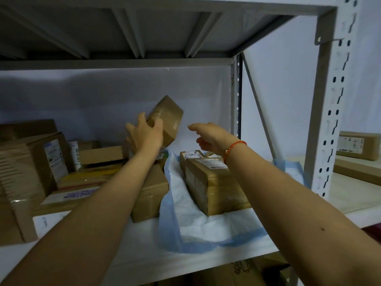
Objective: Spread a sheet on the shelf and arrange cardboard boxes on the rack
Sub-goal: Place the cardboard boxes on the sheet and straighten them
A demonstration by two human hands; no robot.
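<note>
Aloft, fingers [157,122] round box [168,118] (tilted)

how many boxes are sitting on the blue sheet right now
2 clearly: a large taped box nearest the front, and a smaller labelled box behind it. A third may hide behind the right hand.

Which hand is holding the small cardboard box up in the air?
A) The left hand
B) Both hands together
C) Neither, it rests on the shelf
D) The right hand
A: the left hand grips the tilted small box, while the right hand reaches out open and empty beside it.
</note>
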